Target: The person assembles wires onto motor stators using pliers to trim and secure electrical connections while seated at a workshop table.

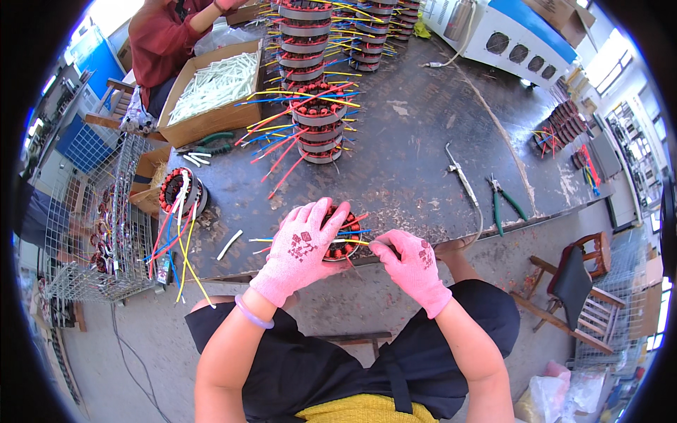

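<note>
A motor stator (pixel 345 249) with red windings lies at the table's near edge, partly hidden under my left hand (pixel 300 243). That hand wears a pink glove and is wrapped over the stator's left side, holding it. Red, blue, white and yellow leads stick out from the ring. To the right of it, my gloved right hand (pixel 412 264) pinches the end of a yellow wire (pixel 358 242) between thumb and forefinger. A short white sleeve (pixel 230 244) lies on the table left of my left hand. Farther left sits another stator (pixel 200 196), its colored leads running through white sleeves and hanging over the edge.
Stacked stators (pixel 321 137) rise at the far middle, wires jutting sideways. A cardboard box (pixel 211 125) holds white sleeves; green-handled pliers (pixel 211 143) lie beside it. Rightward are a pen-like torch (pixel 462 178) with hose and more pliers (pixel 498 204). A person in a red sleeve (pixel 159 42) works far left.
</note>
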`<state>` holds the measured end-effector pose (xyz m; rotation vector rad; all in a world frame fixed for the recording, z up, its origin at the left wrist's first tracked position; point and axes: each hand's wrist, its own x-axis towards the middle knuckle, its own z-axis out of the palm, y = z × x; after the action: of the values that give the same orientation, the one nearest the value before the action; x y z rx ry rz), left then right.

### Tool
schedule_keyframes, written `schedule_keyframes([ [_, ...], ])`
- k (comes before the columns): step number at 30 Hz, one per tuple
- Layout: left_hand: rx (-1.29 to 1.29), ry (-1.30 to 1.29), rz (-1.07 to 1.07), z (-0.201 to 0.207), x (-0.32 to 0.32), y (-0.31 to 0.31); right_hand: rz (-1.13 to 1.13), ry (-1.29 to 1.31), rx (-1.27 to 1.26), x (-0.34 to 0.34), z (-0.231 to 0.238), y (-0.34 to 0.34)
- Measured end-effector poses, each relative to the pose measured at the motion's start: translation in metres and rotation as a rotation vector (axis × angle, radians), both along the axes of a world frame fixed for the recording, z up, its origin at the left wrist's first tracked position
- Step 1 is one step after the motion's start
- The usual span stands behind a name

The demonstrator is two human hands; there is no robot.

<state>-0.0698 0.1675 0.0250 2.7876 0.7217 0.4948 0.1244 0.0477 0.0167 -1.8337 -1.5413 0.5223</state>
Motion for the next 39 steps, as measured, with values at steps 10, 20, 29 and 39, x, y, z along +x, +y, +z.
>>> schedule_keyframes([
  [10, -1.343, -0.811, -0.224, 0.072, -0.036, -0.035, -0.437, 0.602, 0.012, 0.055, 0.007, -0.116],
  [20, -1.712, -0.882, -0.446, 0.121, -0.018, -0.117, -0.365, 0.903, 0.235, 0.086, -0.031, -0.152],
  [29, -1.708, -0.792, -0.364, 0.140, 0.002, -0.139, -0.066, 1.058, -0.020, 0.054, -0.042, -0.122],
  [39, -1.744, -0.819, -0.359, 0.125, 0.010, -0.140, 0.035, 0.991, -0.194, 0.054, -0.046, -0.123],
])
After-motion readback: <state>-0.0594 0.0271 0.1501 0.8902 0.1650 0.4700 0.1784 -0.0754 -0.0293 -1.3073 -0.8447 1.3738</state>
